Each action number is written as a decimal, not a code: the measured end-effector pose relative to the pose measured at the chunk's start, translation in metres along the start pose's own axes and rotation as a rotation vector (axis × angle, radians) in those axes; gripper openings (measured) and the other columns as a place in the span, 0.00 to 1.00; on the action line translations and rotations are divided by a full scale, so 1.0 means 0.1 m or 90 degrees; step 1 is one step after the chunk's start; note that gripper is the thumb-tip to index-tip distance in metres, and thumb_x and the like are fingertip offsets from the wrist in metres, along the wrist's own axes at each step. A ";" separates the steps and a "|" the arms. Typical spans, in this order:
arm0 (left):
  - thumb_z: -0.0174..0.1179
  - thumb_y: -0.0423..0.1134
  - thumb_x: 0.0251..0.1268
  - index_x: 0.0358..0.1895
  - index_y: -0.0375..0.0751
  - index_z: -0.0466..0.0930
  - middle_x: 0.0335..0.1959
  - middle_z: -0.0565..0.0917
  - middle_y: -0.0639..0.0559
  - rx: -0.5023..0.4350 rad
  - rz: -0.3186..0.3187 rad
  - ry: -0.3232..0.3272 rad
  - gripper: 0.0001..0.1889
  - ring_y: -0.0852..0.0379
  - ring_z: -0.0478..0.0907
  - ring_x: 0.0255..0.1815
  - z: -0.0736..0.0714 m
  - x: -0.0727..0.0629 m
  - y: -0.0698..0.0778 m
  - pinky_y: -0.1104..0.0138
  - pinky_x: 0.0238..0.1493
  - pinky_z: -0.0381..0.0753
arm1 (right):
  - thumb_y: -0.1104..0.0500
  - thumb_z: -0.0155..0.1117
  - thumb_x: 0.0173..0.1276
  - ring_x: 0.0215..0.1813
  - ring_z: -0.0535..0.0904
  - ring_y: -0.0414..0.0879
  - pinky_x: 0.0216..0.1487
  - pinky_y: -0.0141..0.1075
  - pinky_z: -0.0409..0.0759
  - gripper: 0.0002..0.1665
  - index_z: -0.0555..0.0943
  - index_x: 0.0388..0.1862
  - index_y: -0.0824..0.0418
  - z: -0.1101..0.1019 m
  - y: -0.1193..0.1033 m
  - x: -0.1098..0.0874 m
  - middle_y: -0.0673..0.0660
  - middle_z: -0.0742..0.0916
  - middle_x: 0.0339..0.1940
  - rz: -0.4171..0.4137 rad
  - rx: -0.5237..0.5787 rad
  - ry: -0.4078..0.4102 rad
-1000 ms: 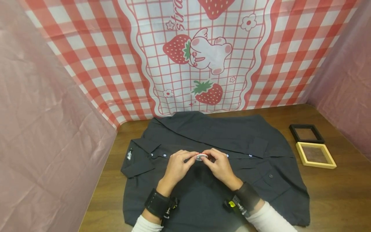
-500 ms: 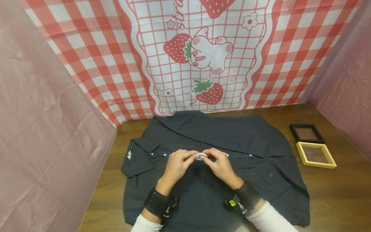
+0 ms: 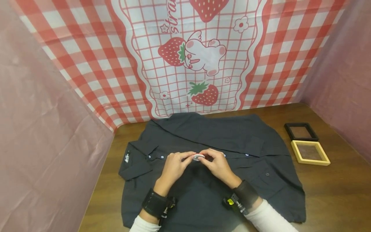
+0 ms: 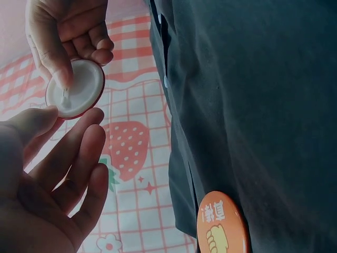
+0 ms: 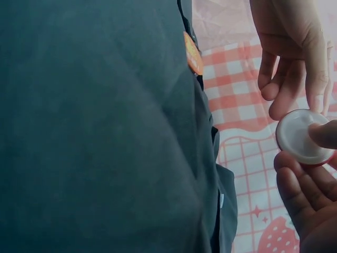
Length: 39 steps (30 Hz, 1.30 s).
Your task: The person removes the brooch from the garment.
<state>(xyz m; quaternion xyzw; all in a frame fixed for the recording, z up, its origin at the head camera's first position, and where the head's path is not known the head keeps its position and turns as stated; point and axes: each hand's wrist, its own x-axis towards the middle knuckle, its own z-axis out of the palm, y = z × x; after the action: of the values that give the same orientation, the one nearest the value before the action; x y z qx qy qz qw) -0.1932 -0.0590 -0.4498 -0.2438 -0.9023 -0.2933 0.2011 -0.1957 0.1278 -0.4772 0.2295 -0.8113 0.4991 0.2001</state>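
A round pin-back badge [image 4: 90, 84] with a white back and red rim is held between both hands above a dark grey shirt [image 3: 200, 199]. My left hand [image 3: 175, 166] pinches its edge between thumb and fingers. On the other side, my right hand [image 3: 217, 166] grips it, the right thumb [image 5: 324, 134] pressing on the white back near the pin. The badge's front faces away in both wrist views. An orange badge [image 4: 221, 224] with white characters and a yellow fist is on the shirt in the left wrist view.
The shirt lies spread on a wooden table [image 3: 101, 196], its collar [image 3: 136, 161] to the left. A black frame [image 3: 301, 131] and a yellow frame [image 3: 310, 152] lie at the right. Behind hangs a red checked strawberry cloth [image 3: 188, 77]; pink cloth [image 3: 52, 135] hangs at the sides.
The head view has shifted slightly, so the scene sits a little further left. Both hands keep holding the badge in nearly the same place.
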 end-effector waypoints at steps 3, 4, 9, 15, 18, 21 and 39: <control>0.66 0.43 0.61 0.42 0.50 0.90 0.34 0.91 0.54 0.001 0.000 -0.002 0.08 0.64 0.69 0.18 -0.01 0.00 -0.01 0.69 0.23 0.73 | 0.66 0.73 0.57 0.30 0.78 0.34 0.33 0.30 0.80 0.06 0.86 0.34 0.60 -0.01 -0.01 0.02 0.52 0.88 0.29 -0.008 -0.012 -0.011; 0.66 0.43 0.61 0.42 0.50 0.90 0.35 0.91 0.54 0.001 -0.001 -0.001 0.08 0.64 0.69 0.18 -0.01 -0.01 -0.01 0.69 0.24 0.73 | 0.66 0.73 0.57 0.30 0.78 0.35 0.33 0.30 0.80 0.06 0.86 0.34 0.60 -0.01 -0.01 0.03 0.52 0.88 0.29 -0.010 -0.016 -0.015; 0.67 0.42 0.60 0.41 0.49 0.90 0.35 0.91 0.53 -0.016 -0.018 -0.007 0.08 0.64 0.67 0.18 -0.02 -0.04 0.00 0.71 0.23 0.71 | 0.66 0.73 0.57 0.31 0.80 0.36 0.34 0.32 0.81 0.07 0.86 0.35 0.60 -0.02 -0.03 0.02 0.52 0.88 0.31 -0.009 -0.027 -0.044; 0.65 0.42 0.62 0.43 0.46 0.89 0.39 0.90 0.52 -0.046 -0.042 -0.043 0.09 0.64 0.76 0.24 -0.04 -0.10 0.01 0.70 0.31 0.79 | 0.65 0.73 0.58 0.32 0.80 0.36 0.35 0.32 0.82 0.06 0.86 0.35 0.60 -0.02 -0.06 -0.03 0.52 0.87 0.31 0.010 -0.019 -0.072; 0.65 0.42 0.63 0.43 0.45 0.89 0.39 0.90 0.52 -0.053 -0.051 -0.050 0.09 0.61 0.84 0.32 -0.04 -0.11 0.01 0.65 0.37 0.83 | 0.65 0.72 0.58 0.33 0.80 0.36 0.35 0.30 0.82 0.07 0.86 0.36 0.61 -0.01 -0.07 -0.05 0.52 0.87 0.31 0.020 -0.015 -0.086; 0.65 0.41 0.63 0.43 0.45 0.89 0.39 0.90 0.52 -0.055 -0.055 -0.052 0.09 0.58 0.87 0.37 -0.04 -0.10 0.01 0.62 0.40 0.84 | 0.64 0.73 0.58 0.34 0.81 0.37 0.36 0.30 0.82 0.07 0.85 0.37 0.61 -0.01 -0.09 -0.04 0.52 0.87 0.32 0.030 -0.017 -0.094; 0.64 0.43 0.64 0.43 0.46 0.89 0.40 0.90 0.54 -0.044 -0.042 -0.100 0.09 0.55 0.86 0.42 -0.10 -0.06 0.03 0.60 0.43 0.82 | 0.60 0.72 0.61 0.34 0.83 0.37 0.36 0.31 0.82 0.10 0.87 0.40 0.62 -0.10 -0.12 0.00 0.55 0.89 0.38 0.018 -0.008 -0.133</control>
<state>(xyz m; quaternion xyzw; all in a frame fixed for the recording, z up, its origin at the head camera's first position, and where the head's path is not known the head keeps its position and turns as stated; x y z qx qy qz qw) -0.1845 -0.0652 -0.4438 -0.2431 -0.9122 -0.3105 0.1112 -0.1883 0.1326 -0.4640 0.2672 -0.8342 0.4700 0.1090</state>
